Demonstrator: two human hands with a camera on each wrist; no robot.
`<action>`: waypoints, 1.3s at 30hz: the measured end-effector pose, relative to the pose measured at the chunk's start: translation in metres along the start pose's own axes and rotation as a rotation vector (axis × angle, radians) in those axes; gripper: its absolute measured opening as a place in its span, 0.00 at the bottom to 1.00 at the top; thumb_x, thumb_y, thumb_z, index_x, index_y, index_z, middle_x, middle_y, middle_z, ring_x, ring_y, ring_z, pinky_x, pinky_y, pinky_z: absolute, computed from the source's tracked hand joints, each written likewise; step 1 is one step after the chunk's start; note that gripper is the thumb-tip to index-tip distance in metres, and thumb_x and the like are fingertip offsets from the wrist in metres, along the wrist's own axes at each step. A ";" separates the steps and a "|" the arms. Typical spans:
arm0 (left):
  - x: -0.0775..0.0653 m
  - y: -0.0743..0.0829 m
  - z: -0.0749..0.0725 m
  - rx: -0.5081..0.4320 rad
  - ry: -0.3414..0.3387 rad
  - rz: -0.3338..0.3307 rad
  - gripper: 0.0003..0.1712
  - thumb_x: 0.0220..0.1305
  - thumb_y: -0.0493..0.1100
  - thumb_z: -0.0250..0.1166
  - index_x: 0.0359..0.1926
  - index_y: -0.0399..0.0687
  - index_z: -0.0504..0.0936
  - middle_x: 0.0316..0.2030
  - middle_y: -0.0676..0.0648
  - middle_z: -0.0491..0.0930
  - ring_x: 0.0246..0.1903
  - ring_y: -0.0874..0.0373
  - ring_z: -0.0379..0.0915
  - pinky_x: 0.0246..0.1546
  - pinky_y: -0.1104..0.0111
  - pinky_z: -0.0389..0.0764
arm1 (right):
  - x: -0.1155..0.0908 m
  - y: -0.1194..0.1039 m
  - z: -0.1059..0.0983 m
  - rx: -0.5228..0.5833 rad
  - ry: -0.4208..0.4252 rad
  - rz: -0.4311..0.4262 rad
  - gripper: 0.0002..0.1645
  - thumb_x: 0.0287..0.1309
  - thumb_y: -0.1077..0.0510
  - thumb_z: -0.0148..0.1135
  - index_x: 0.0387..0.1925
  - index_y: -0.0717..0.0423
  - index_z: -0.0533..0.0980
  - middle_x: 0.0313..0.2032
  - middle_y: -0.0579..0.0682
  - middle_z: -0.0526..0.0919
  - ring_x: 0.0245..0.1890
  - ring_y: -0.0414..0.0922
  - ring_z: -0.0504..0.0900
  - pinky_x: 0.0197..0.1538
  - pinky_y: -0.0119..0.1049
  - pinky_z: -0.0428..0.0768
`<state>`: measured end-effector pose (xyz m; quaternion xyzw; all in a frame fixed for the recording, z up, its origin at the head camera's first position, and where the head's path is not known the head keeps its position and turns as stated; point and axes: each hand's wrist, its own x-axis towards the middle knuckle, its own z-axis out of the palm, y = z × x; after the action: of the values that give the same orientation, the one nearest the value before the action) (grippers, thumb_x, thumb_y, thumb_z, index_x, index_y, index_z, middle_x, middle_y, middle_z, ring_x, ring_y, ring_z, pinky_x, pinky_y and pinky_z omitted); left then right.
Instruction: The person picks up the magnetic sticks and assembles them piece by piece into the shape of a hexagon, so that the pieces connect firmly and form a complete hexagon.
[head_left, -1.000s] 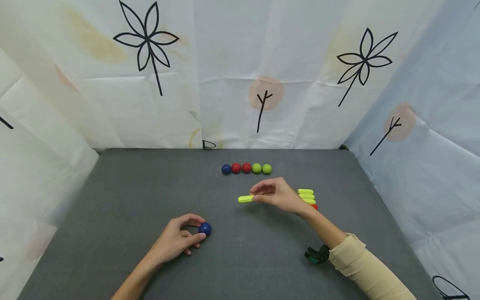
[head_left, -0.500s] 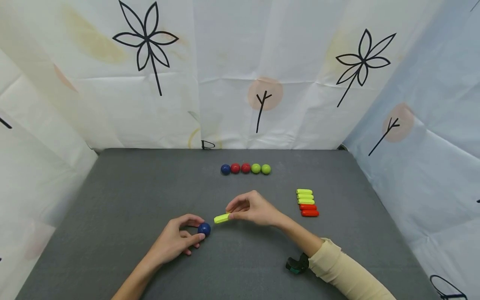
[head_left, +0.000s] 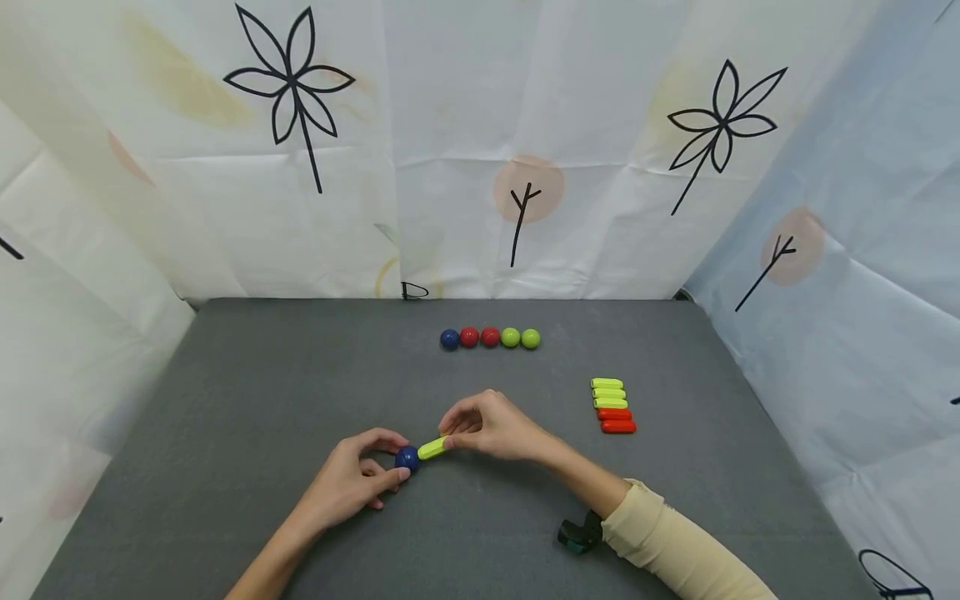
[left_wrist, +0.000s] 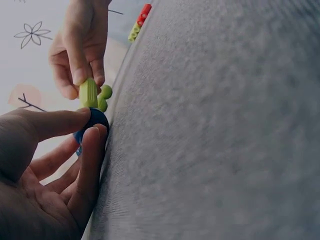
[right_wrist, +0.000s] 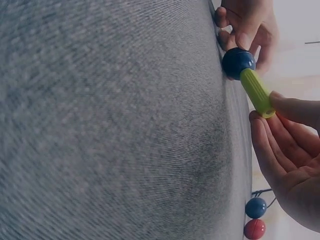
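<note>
My left hand [head_left: 356,472] pinches a dark blue ball [head_left: 407,458] between thumb and fingers, low over the grey tabletop. From the right, my right hand [head_left: 486,427] pinches a short yellow-green ribbed stick [head_left: 432,448] near one end. The stick's other end meets the side of the ball. In the right wrist view the stick [right_wrist: 257,92] slants away from the ball [right_wrist: 238,63], and its near end shows a small hole. In the left wrist view my left fingers cover part of the ball [left_wrist: 92,122].
A row of balls [head_left: 490,337], blue, red and green, lies toward the back of the grey table [head_left: 300,358]. On the right, yellow sticks [head_left: 609,393] and red sticks [head_left: 618,421] lie side by side. A black device [head_left: 579,535] is at my right wrist. Patterned white cloth [head_left: 450,125] hangs behind.
My right hand has carried the yellow-green stick left and nearer to me, until its end meets the blue ball. My left hand has stayed in place, holding the ball.
</note>
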<state>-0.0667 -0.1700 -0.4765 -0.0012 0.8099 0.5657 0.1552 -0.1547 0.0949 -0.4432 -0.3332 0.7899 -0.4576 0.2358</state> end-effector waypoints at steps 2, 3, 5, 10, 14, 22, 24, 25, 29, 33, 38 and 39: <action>0.001 0.002 0.001 0.072 0.034 0.015 0.23 0.64 0.43 0.81 0.58 0.46 0.85 0.54 0.43 0.87 0.32 0.58 0.85 0.28 0.66 0.86 | 0.000 0.001 0.001 0.000 -0.004 0.005 0.10 0.69 0.62 0.74 0.49 0.62 0.88 0.45 0.56 0.94 0.42 0.34 0.91 0.49 0.27 0.88; 0.001 0.003 0.002 0.111 0.053 0.023 0.23 0.63 0.44 0.81 0.57 0.48 0.86 0.53 0.45 0.88 0.35 0.60 0.85 0.30 0.67 0.86 | 0.001 0.001 0.002 0.002 -0.004 0.007 0.10 0.69 0.62 0.74 0.49 0.62 0.88 0.45 0.56 0.94 0.42 0.34 0.91 0.49 0.27 0.88; 0.004 0.005 0.004 0.177 0.089 0.054 0.21 0.62 0.46 0.82 0.54 0.52 0.87 0.49 0.49 0.89 0.40 0.61 0.84 0.36 0.70 0.85 | 0.001 0.001 0.003 0.007 -0.003 0.008 0.10 0.69 0.62 0.74 0.49 0.62 0.88 0.45 0.56 0.94 0.41 0.34 0.91 0.48 0.27 0.88; 0.012 0.007 0.014 0.211 0.100 0.168 0.16 0.63 0.41 0.81 0.50 0.53 0.89 0.45 0.53 0.91 0.47 0.61 0.85 0.48 0.70 0.86 | 0.003 0.001 0.005 0.010 0.011 -0.007 0.10 0.68 0.63 0.74 0.48 0.62 0.88 0.44 0.56 0.94 0.41 0.38 0.92 0.47 0.27 0.88; 0.016 0.005 0.019 0.196 0.089 0.208 0.13 0.65 0.40 0.79 0.49 0.53 0.89 0.45 0.53 0.91 0.46 0.63 0.86 0.49 0.70 0.85 | 0.004 0.003 0.006 0.012 0.013 -0.008 0.10 0.68 0.62 0.74 0.48 0.61 0.88 0.44 0.56 0.94 0.41 0.39 0.92 0.47 0.27 0.88; 0.020 0.006 0.021 0.163 0.082 0.150 0.12 0.65 0.41 0.79 0.48 0.52 0.90 0.45 0.52 0.91 0.46 0.61 0.86 0.49 0.71 0.84 | 0.011 0.004 -0.006 0.017 0.000 -0.007 0.12 0.68 0.61 0.74 0.50 0.64 0.88 0.46 0.58 0.94 0.44 0.43 0.94 0.47 0.27 0.88; 0.019 0.007 0.021 0.161 0.090 0.116 0.12 0.65 0.41 0.80 0.48 0.52 0.90 0.45 0.52 0.91 0.46 0.62 0.85 0.49 0.71 0.84 | 0.018 0.004 -0.015 0.002 0.030 -0.011 0.14 0.69 0.61 0.74 0.51 0.64 0.87 0.47 0.59 0.94 0.46 0.45 0.94 0.50 0.29 0.89; 0.019 0.007 0.021 0.157 0.093 0.102 0.12 0.64 0.40 0.80 0.48 0.53 0.90 0.45 0.52 0.91 0.45 0.63 0.85 0.49 0.70 0.83 | 0.022 0.005 -0.021 -0.016 0.054 -0.017 0.14 0.69 0.60 0.74 0.52 0.64 0.87 0.48 0.59 0.94 0.47 0.47 0.94 0.51 0.30 0.89; 0.017 0.007 0.021 0.135 0.087 0.087 0.11 0.65 0.41 0.80 0.47 0.53 0.90 0.45 0.52 0.91 0.46 0.62 0.84 0.49 0.70 0.82 | 0.044 0.011 -0.042 -0.044 0.165 -0.020 0.17 0.70 0.61 0.73 0.56 0.66 0.85 0.52 0.62 0.91 0.46 0.59 0.94 0.49 0.43 0.91; 0.017 0.005 0.019 0.120 0.078 0.095 0.11 0.65 0.42 0.80 0.48 0.54 0.90 0.46 0.52 0.91 0.46 0.61 0.84 0.50 0.70 0.83 | 0.067 0.019 -0.057 -0.039 0.261 0.031 0.23 0.70 0.59 0.73 0.62 0.65 0.82 0.47 0.65 0.91 0.35 0.61 0.92 0.37 0.44 0.89; 0.017 0.004 0.019 0.107 0.087 0.085 0.11 0.65 0.42 0.80 0.47 0.55 0.91 0.45 0.53 0.90 0.46 0.62 0.84 0.51 0.69 0.83 | 0.088 0.028 -0.065 -0.093 0.321 0.111 0.30 0.69 0.55 0.75 0.68 0.60 0.79 0.48 0.63 0.91 0.21 0.43 0.85 0.28 0.31 0.80; 0.017 0.004 0.019 0.104 0.086 0.084 0.11 0.65 0.42 0.80 0.47 0.55 0.91 0.46 0.53 0.90 0.46 0.62 0.84 0.51 0.69 0.83 | 0.091 0.029 -0.065 -0.099 0.324 0.123 0.31 0.69 0.54 0.75 0.68 0.60 0.79 0.49 0.64 0.91 0.20 0.40 0.83 0.27 0.30 0.80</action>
<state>-0.0792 -0.1476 -0.4829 0.0167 0.8435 0.5282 0.0962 -0.2683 0.0749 -0.4445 -0.2174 0.8581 -0.4505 0.1161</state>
